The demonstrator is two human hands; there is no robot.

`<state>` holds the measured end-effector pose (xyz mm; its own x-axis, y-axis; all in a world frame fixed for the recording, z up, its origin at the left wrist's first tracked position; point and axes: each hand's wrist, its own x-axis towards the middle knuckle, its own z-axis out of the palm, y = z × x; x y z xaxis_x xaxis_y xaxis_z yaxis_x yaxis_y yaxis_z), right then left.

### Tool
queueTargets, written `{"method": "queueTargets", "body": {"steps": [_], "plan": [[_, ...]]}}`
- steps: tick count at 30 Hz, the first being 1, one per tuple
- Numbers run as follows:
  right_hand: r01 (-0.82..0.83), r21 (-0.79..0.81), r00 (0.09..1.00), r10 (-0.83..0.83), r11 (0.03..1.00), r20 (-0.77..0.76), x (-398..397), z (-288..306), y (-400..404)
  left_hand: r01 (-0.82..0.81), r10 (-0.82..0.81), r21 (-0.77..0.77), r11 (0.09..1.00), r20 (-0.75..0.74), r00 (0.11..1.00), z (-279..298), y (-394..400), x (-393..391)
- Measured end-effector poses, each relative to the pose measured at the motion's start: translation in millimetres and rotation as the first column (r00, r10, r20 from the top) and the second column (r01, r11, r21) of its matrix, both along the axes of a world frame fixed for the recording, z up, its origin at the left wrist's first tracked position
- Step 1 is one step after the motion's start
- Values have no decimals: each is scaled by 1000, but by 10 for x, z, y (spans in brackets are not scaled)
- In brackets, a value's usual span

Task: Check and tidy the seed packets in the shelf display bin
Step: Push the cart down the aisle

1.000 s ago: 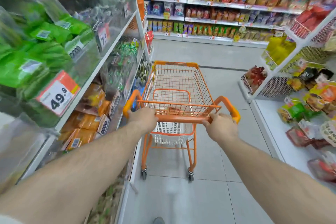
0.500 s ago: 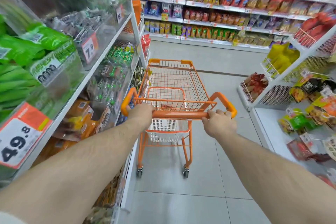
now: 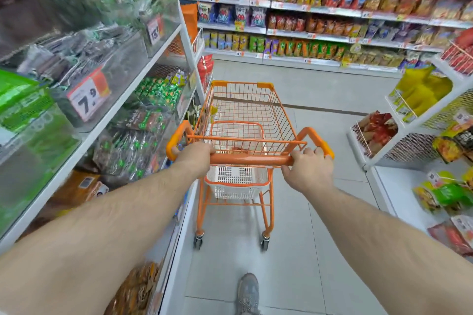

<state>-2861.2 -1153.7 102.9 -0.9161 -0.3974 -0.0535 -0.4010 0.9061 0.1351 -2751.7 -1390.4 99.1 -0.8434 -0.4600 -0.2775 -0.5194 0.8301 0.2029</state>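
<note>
An orange wire shopping cart (image 3: 245, 115) stands in the aisle in front of me, with a white plastic basket (image 3: 236, 183) on its lower rack. My left hand (image 3: 195, 157) grips the left end of the cart's orange handle bar (image 3: 252, 160). My right hand (image 3: 308, 170) grips the right end of the same bar. Clear display bins (image 3: 115, 77) full of packets line the white shelves on my left; blurred dark and green packets (image 3: 135, 146) fill the bin nearest the cart.
Price tags (image 3: 88, 97) hang on the left bins. White racks (image 3: 409, 125) with snack bags stand on the right. A far wall of shelves (image 3: 332, 15) holds chip bags. Grey tiled floor (image 3: 320, 89) runs ahead of the cart. My shoe (image 3: 247, 291) shows at the bottom.
I have moved forward along the aisle with the cart: the left shelf bins slid back past me and the far shelves are nearer. Both hands kept their grip on the handle.
</note>
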Motion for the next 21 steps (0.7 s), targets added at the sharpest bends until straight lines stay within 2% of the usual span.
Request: {"method": "queueTargets", "body": {"steps": [9, 21], "plan": [[-117, -33, 993, 118, 993, 27, -1144, -44, -390, -28, 28, -2, 1000, 22, 999, -5, -487, -985], [-84, -46, 988, 89, 995, 125, -1956, 69, -845, -32, 34, -19, 999, 86, 996, 101, -810, -1780]]}}
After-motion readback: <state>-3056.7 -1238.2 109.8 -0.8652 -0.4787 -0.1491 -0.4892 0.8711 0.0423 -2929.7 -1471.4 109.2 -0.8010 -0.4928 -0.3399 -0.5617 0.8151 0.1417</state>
